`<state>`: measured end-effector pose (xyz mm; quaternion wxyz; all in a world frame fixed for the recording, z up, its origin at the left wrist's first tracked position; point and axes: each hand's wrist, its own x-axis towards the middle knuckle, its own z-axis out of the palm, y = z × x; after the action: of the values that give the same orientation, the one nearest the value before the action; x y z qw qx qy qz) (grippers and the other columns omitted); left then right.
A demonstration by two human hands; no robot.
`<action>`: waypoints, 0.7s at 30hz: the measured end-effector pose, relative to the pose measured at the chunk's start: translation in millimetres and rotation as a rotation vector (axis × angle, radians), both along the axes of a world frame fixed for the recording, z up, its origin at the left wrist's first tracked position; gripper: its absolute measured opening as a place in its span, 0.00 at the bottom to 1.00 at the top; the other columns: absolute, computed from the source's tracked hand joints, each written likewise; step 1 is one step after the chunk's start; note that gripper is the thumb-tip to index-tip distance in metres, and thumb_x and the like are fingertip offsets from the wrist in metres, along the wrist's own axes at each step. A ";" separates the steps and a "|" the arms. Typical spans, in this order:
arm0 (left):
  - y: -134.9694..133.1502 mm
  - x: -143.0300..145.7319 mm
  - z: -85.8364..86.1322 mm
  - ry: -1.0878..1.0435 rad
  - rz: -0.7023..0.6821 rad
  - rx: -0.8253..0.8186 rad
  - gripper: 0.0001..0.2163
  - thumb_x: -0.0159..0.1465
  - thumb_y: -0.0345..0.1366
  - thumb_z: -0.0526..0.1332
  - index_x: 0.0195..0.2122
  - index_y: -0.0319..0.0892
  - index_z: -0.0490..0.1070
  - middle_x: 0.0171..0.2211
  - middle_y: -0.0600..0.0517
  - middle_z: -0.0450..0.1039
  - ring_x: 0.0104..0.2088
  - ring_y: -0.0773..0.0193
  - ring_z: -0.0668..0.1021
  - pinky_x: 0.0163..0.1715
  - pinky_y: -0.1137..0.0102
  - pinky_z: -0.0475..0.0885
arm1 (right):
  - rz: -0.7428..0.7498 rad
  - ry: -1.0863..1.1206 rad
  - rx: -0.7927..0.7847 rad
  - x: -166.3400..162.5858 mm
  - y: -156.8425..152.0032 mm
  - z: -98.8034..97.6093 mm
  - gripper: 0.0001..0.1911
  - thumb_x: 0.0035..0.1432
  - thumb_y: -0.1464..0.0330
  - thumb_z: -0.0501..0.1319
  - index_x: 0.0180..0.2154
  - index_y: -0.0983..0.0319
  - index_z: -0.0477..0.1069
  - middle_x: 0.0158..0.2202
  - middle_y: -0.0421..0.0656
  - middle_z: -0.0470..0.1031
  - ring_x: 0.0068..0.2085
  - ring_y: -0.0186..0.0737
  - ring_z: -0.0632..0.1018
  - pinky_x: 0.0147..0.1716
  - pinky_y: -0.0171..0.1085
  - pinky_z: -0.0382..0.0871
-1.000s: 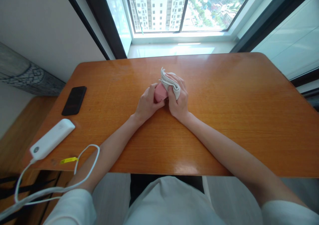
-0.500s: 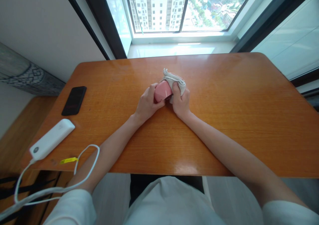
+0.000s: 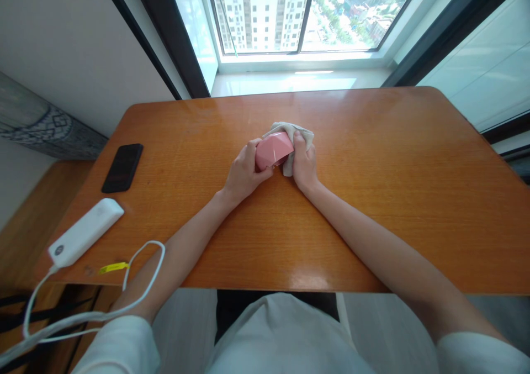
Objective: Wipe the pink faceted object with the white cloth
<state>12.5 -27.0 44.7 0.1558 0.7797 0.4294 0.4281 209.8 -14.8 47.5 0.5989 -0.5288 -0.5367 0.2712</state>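
Note:
Above the middle of the wooden table, my left hand [image 3: 245, 166] is closed round the left end of a glossy pink object [image 3: 274, 149] with faceted sides. Its exact kind I cannot make out. My right hand [image 3: 305, 161] grips a pale grey cloth [image 3: 306, 135], thumb on top, and presses it against the right end of the pink object. Part of the cloth drapes behind the object and another part hangs down below my right thumb. The fingers of my right hand are mostly hidden by the cloth.
At the table's left lie a black phone [image 3: 122, 168] and a white power bank [image 3: 86, 232] with a white cable [image 3: 155, 272] crossing my left forearm. A yellow tag [image 3: 113, 267] is on the cable. A window [image 3: 304, 15] stands beyond the wooden table [image 3: 393, 158].
My right hand and the cloth have shifted slightly right and down, showing more of the pink object. The cloth has spread out from its bunched shape. My left hand stays in place.

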 end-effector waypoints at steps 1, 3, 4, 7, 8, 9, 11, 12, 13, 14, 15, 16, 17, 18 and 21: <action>0.9 -0.5 -1.4 -0.004 -0.008 0.002 0.27 0.67 0.39 0.72 0.63 0.49 0.64 0.55 0.46 0.80 0.50 0.54 0.83 0.50 0.61 0.78 | -0.005 0.004 -0.002 -0.2 -0.7 1.0 0.35 0.79 0.38 0.51 0.45 0.56 0.85 0.37 0.41 0.87 0.40 0.43 0.86 0.43 0.43 0.82; 2.5 -1.5 -3.8 -0.014 -0.039 0.000 0.26 0.70 0.44 0.72 0.63 0.48 0.62 0.56 0.45 0.79 0.50 0.54 0.83 0.49 0.61 0.78 | -0.007 0.027 -0.001 -1.3 -2.6 3.7 0.35 0.78 0.37 0.52 0.45 0.56 0.85 0.36 0.41 0.87 0.39 0.43 0.85 0.41 0.42 0.82; 3.0 -2.1 -4.6 -0.016 -0.057 -0.004 0.26 0.72 0.46 0.71 0.63 0.48 0.61 0.56 0.44 0.78 0.50 0.54 0.83 0.48 0.61 0.79 | -0.004 0.040 0.008 -2.0 -3.7 5.1 0.35 0.78 0.37 0.53 0.45 0.56 0.85 0.36 0.41 0.87 0.38 0.42 0.85 0.41 0.42 0.82; 3.2 -4.0 -6.2 -0.014 -0.100 -0.026 0.26 0.76 0.53 0.68 0.64 0.47 0.59 0.58 0.42 0.77 0.51 0.53 0.83 0.49 0.60 0.79 | 0.014 0.052 0.056 -4.6 -6.9 8.8 0.33 0.78 0.39 0.54 0.47 0.55 0.86 0.39 0.41 0.88 0.41 0.43 0.86 0.44 0.43 0.83; 3.0 -4.6 -6.6 -0.012 -0.113 -0.031 0.26 0.76 0.55 0.67 0.64 0.47 0.58 0.59 0.41 0.77 0.52 0.52 0.84 0.50 0.59 0.80 | 0.016 0.044 0.078 -5.3 -7.7 9.4 0.32 0.78 0.40 0.54 0.49 0.55 0.86 0.42 0.41 0.89 0.44 0.44 0.87 0.48 0.45 0.84; 2.8 -5.1 -7.1 -0.008 -0.124 -0.033 0.26 0.77 0.56 0.66 0.64 0.47 0.58 0.60 0.40 0.76 0.53 0.51 0.83 0.51 0.58 0.80 | 0.014 0.032 0.103 -5.8 -8.3 9.6 0.32 0.79 0.41 0.53 0.50 0.55 0.86 0.45 0.42 0.90 0.47 0.46 0.88 0.53 0.47 0.84; 2.7 -6.0 -8.4 0.019 -0.139 -0.033 0.26 0.78 0.57 0.64 0.64 0.45 0.58 0.61 0.37 0.75 0.57 0.48 0.83 0.56 0.54 0.81 | -0.002 0.004 0.149 -5.8 -9.1 8.8 0.31 0.80 0.42 0.53 0.54 0.54 0.86 0.51 0.45 0.90 0.54 0.49 0.88 0.62 0.52 0.82; 2.8 -6.4 -8.9 0.047 -0.138 -0.034 0.27 0.79 0.58 0.62 0.64 0.44 0.58 0.62 0.35 0.75 0.59 0.46 0.82 0.59 0.51 0.80 | -0.015 -0.012 0.174 -5.2 -9.4 8.2 0.30 0.80 0.43 0.53 0.55 0.55 0.85 0.54 0.46 0.90 0.57 0.50 0.88 0.66 0.54 0.80; 3.0 -6.7 -9.4 0.080 -0.132 -0.035 0.28 0.79 0.60 0.61 0.65 0.44 0.58 0.63 0.33 0.74 0.61 0.43 0.82 0.61 0.48 0.79 | -0.024 -0.035 0.198 -4.3 -9.6 7.6 0.30 0.80 0.43 0.53 0.56 0.55 0.85 0.56 0.47 0.89 0.59 0.52 0.87 0.68 0.56 0.78; 3.2 -6.8 -9.7 0.115 -0.125 -0.035 0.29 0.80 0.61 0.60 0.67 0.43 0.58 0.64 0.31 0.74 0.64 0.40 0.81 0.64 0.44 0.77 | -0.031 -0.066 0.223 -3.2 -9.8 7.3 0.29 0.80 0.44 0.54 0.58 0.55 0.84 0.58 0.49 0.88 0.61 0.52 0.86 0.69 0.57 0.77; 3.4 -7.0 -9.7 0.149 -0.121 -0.035 0.31 0.80 0.62 0.59 0.69 0.42 0.58 0.66 0.29 0.73 0.67 0.37 0.79 0.67 0.41 0.75 | -0.039 -0.103 0.252 -1.9 -10.1 7.5 0.29 0.80 0.45 0.54 0.59 0.55 0.84 0.59 0.49 0.88 0.62 0.53 0.85 0.70 0.57 0.76; 3.6 -7.0 -9.5 0.177 -0.122 -0.033 0.33 0.80 0.62 0.58 0.72 0.41 0.56 0.69 0.27 0.71 0.71 0.35 0.76 0.70 0.39 0.72 | -0.047 -0.141 0.283 -0.4 -10.5 8.3 0.28 0.81 0.46 0.55 0.59 0.55 0.83 0.60 0.49 0.88 0.63 0.53 0.85 0.70 0.57 0.76; 3.6 -7.0 -9.2 0.200 -0.127 -0.030 0.35 0.80 0.62 0.58 0.75 0.41 0.54 0.72 0.25 0.68 0.76 0.33 0.72 0.73 0.37 0.69 | -0.055 -0.175 0.312 1.0 -11.1 9.6 0.26 0.81 0.47 0.55 0.60 0.55 0.83 0.60 0.49 0.87 0.63 0.53 0.85 0.69 0.57 0.76; 3.6 -7.0 -8.8 0.219 -0.136 -0.027 0.37 0.80 0.61 0.58 0.78 0.40 0.51 0.75 0.24 0.64 0.79 0.32 0.68 0.75 0.36 0.67 | -0.064 -0.203 0.337 2.4 -11.9 11.3 0.25 0.81 0.48 0.55 0.60 0.55 0.83 0.59 0.48 0.88 0.62 0.53 0.85 0.68 0.57 0.77; 2.7 -6.2 -7.2 0.273 -0.158 -0.029 0.41 0.80 0.58 0.61 0.82 0.40 0.46 0.80 0.23 0.58 0.85 0.33 0.59 0.77 0.37 0.64 | -0.083 -0.275 0.418 6.6 -14.6 17.8 0.23 0.82 0.51 0.54 0.60 0.54 0.82 0.59 0.48 0.88 0.60 0.54 0.85 0.65 0.57 0.78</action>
<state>6.4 -24.3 37.5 0.1403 0.8596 0.3902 0.2985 216.4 -29.4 65.3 0.6273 -0.4469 -0.6354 0.0549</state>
